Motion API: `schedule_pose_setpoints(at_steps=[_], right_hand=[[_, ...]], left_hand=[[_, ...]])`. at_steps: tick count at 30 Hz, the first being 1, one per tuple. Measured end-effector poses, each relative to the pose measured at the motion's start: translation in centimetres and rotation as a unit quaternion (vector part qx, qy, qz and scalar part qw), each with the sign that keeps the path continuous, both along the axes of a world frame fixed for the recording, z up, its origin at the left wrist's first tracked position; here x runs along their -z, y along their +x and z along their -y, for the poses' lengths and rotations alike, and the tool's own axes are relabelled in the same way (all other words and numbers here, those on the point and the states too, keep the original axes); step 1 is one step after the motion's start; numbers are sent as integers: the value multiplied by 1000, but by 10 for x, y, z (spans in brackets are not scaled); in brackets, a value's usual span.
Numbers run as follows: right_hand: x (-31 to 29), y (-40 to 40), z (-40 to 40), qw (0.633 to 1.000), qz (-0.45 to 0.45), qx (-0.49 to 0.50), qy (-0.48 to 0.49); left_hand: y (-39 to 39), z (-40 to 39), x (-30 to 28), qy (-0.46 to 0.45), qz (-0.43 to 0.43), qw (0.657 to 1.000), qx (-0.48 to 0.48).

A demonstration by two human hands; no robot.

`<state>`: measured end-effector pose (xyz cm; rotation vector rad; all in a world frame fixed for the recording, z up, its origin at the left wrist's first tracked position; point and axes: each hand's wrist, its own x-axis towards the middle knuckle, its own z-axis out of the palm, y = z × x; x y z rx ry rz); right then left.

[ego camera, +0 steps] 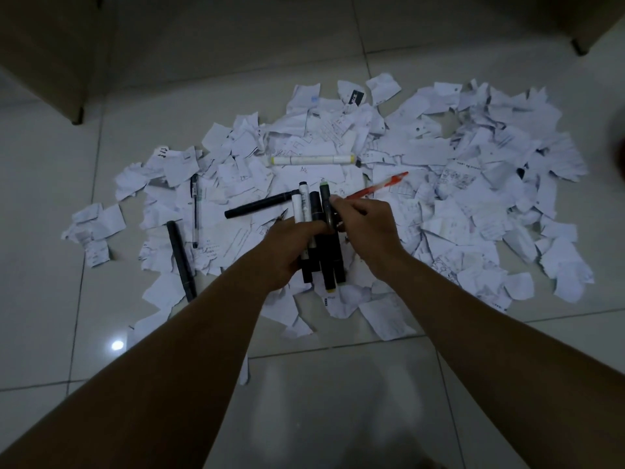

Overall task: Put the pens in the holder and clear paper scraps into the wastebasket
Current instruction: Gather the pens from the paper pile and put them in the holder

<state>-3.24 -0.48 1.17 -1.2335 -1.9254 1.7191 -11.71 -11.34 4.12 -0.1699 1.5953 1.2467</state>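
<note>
While my left hand (pixel 291 245) grips a bundle of markers (pixel 319 238) above the paper scraps (pixel 456 184), my right hand (pixel 368 228) pinches a red pen (pixel 378 187) beside them; gathering is underway, loose pens remain left of the bundle, and no holder or wastebasket shows

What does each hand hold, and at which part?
The left hand grips a bundle of markers around the middle. The right hand holds a red pen by its lower end and touches the bundle.
</note>
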Motion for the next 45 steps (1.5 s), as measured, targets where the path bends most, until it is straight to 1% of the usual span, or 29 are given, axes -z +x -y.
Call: schedule_pose_setpoints(at_steps=[2, 4, 5, 9, 13, 19, 22, 24, 27, 28, 29, 30, 31, 33, 34, 35, 37, 39, 41, 45], right_hand=[[8, 0, -8, 996, 35, -11, 82], [14, 0, -18, 978, 68, -51, 188], [16, 0, -22, 968, 86, -77, 223], [26, -6, -33, 930, 153, -170, 289], [31, -8, -36, 902, 203, -197, 326], [31, -9, -37, 825, 245, -263, 437], [36, -7, -40, 787, 237, -267, 503], [38, -7, -40, 770, 195, -242, 557], [27, -15, -30, 773, 102, -208, 590], [20, -20, -24, 782, 73, -203, 584], [13, -26, -16, 799, 44, -196, 566], [8, -31, -7, 826, 12, -186, 531], [2, -37, 2, 862, -20, -171, 477], [-7, -47, 18, 932, -69, -137, 329], [-10, -52, 24, 957, -77, -125, 252], [-14, -56, 29, 973, -75, -121, 183], [-18, -61, 36, 987, -54, -130, 83], [-18, -62, 42, 989, -37, -142, 23], [-15, -60, 48, 989, -15, -146, -14], [-13, -57, 63, 989, 17, -136, -61]], left_hand=[[-1, 3, 2, -9, 7, 1000, -13], [-3, 7, 5, -20, 10, 999, -31], [-3, 10, 6, -23, 17, 999, -40], [-5, 22, 8, -23, 37, 997, -60], [-6, 32, 7, -19, 44, 996, -73], [-6, 49, 10, -10, 52, 995, -80], [-7, 52, 8, -2, 61, 995, -82], [-7, 52, 5, 11, 66, 994, -89], [-10, 52, 4, 9, 54, 992, -115], [-12, 51, 4, 0, 42, 991, -128], [-14, 51, 4, -11, 29, 989, -143], [-16, 51, 3, -22, 16, 987, -157], [-19, 51, 2, -31, 6, 985, -169], [-22, 53, 0, -42, -10, 983, -179], [-22, 55, 0, -46, -14, 983, -178], [-21, 57, -1, -49, -12, 983, -176], [-19, 63, -2, -54, -1, 983, -173], [-15, 71, -3, -37, 32, 984, -174], [-10, 78, -5, -20, 52, 985, -166], [-3, 85, -5, -8, 43, 988, -150]])
